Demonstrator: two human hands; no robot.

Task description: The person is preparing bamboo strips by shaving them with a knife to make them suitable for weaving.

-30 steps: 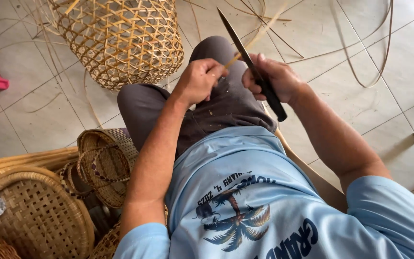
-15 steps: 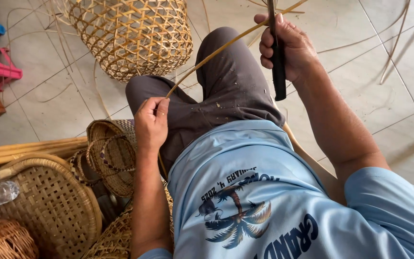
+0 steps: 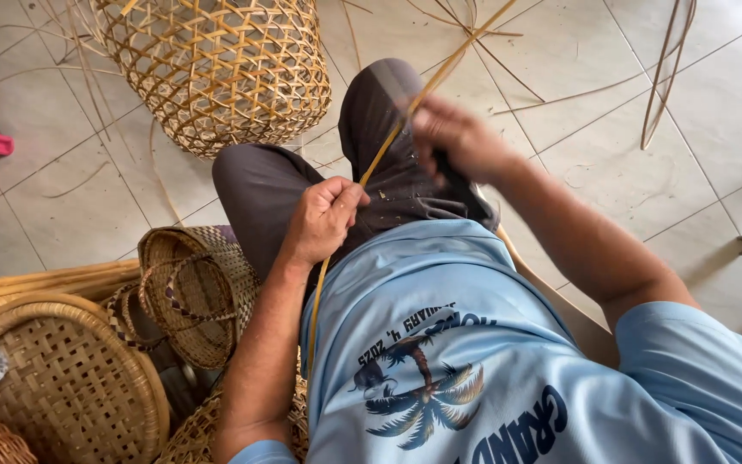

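I sit on a tiled floor with my knees up in dark trousers. My left hand (image 3: 324,216) is closed around a long thin bamboo strip (image 3: 388,142), which runs from the top of the view down past my lap. My right hand (image 3: 457,137) is blurred with motion, just right of the strip. It grips the dark handle of a knife (image 3: 461,176) low over my lap, and the blade is hidden. The two hands are about a hand's width apart.
A large open-weave bamboo basket (image 3: 216,69) lies on the floor in front of my knees. Smaller woven baskets (image 3: 191,296), a round tray (image 3: 62,387) and bamboo poles (image 3: 36,283) are stacked at my left. Loose strips (image 3: 663,77) lie on the tiles at the right.
My right hand has dropped from high up, knife raised, to my lap. My left hand has slid up the strip towards my knees.
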